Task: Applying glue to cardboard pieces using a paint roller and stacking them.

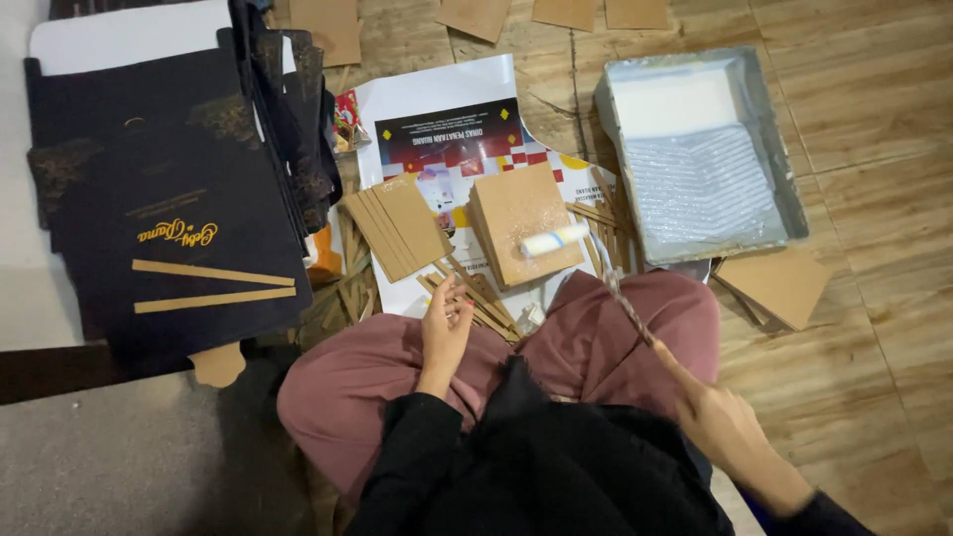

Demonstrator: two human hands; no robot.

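**Paint roller rests on cardboard stack at frame centre**

The paint roller (556, 239) lies with its white head on a stack of brown cardboard squares (521, 223), its handle running down-right into the right hand (720, 422), whose grip is closed around it. Upper right sits a grey paint tray (784, 189); at left, dark printed sheets (169, 199). The left hand (445, 328), fingers loosely curled, touches thin cardboard strips (476, 298) at centre.

Scene lit softly, warm indoor light; glare seen on white tray (764, 109); right hand (725, 422) blurred by motion; dark cards underexposed.
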